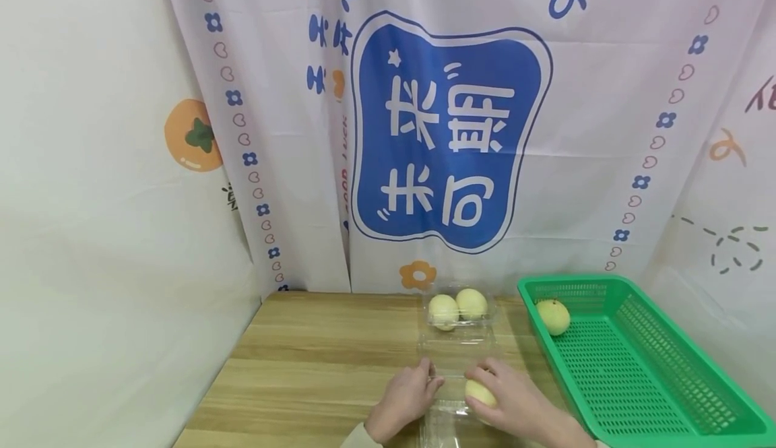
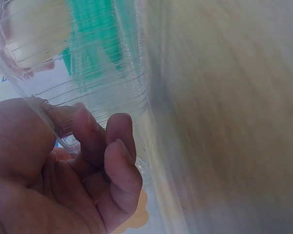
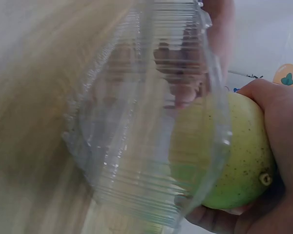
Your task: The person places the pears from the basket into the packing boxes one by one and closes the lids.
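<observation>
A clear plastic fruit box [image 3: 122, 146] with ribbed walls stands at the front of the table. My left hand [image 1: 405, 394] pinches its rim at the left side, the thumb and fingers lying on either face of the wall in the left wrist view. My right hand [image 1: 515, 397] grips a yellow-green pear [image 3: 239, 151], speckled and with a short stem, at the box's opening. Part of that pear shows through the clear wall in the right wrist view. Whether the pear touches the box floor, I cannot tell.
Behind stands another clear box [image 1: 465, 322] holding two pears [image 1: 443, 311]. Clear plastic [image 1: 457, 348] lies between the boxes. To the right, a green basket [image 1: 627, 360] has one pear [image 1: 554, 317] in its far left corner. A printed curtain [image 1: 303, 246] hangs behind the wooden table [image 1: 291, 367].
</observation>
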`<state>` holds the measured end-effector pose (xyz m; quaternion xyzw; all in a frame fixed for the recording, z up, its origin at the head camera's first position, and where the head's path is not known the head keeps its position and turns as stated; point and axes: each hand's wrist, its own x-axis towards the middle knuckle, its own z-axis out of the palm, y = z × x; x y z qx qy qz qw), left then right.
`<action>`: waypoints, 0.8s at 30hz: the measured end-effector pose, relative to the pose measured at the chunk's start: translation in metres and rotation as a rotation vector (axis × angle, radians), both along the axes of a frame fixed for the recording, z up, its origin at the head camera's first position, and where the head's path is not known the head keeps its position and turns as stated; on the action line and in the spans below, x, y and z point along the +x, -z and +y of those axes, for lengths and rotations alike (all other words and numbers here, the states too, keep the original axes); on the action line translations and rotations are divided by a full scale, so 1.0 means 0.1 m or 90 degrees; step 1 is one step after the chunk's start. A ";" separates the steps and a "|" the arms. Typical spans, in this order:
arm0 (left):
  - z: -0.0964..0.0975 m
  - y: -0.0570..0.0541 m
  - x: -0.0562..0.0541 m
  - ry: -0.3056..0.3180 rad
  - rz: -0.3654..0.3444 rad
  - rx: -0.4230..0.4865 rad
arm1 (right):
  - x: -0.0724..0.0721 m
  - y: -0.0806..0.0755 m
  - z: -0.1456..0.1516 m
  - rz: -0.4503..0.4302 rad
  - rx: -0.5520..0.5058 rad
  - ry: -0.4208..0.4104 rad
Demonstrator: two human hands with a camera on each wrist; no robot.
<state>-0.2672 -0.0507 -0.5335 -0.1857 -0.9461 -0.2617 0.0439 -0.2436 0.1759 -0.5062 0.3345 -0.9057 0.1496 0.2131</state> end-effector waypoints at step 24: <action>-0.01 0.01 0.00 0.011 -0.011 0.015 | 0.08 0.30 -0.04 -0.054 0.020 -0.046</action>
